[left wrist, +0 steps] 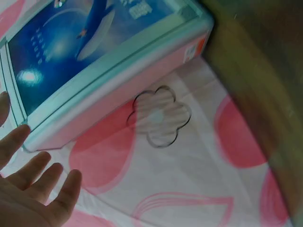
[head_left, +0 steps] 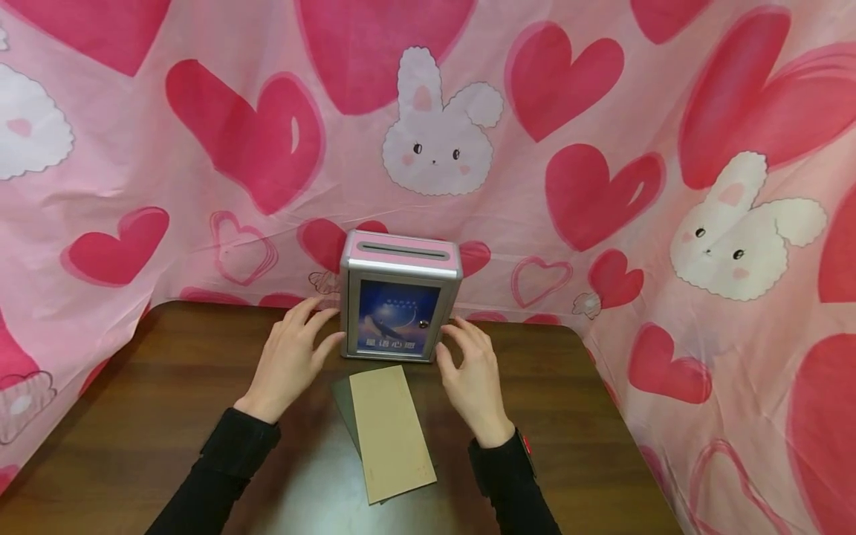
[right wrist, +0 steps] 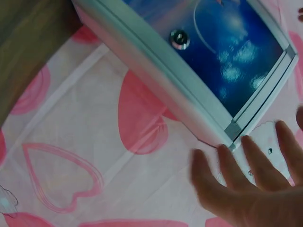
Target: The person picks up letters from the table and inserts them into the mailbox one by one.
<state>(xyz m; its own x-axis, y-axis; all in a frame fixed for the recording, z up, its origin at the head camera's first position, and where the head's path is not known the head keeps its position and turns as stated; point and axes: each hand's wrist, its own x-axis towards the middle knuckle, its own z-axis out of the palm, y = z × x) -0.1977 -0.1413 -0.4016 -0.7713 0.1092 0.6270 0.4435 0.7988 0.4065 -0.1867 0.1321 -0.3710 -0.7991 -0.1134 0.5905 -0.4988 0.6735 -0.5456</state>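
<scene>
A silver-framed slot box point(head_left: 399, 319) stands upright at the back of the table. Its pink top has a long slot point(head_left: 403, 251), and the blue front panel carries a whale picture, white characters and a round lock point(right wrist: 180, 39). My left hand point(head_left: 287, 360) is at the box's left side, fingers spread and loosely bent, tips right by the edge. On the opposite side, the right hand point(head_left: 473, 375) has its fingertips close to the lower right edge. Both wrist views show the fingers apart, with nothing gripped. Before the box lies a tan paper envelope point(head_left: 391, 435) over a dark grey-green one point(head_left: 345, 407).
A brown wooden table point(head_left: 548, 416) carries everything. Behind it and along both sides hangs a pink cloth point(head_left: 267, 44) with hearts and white rabbits, close against the back of the box.
</scene>
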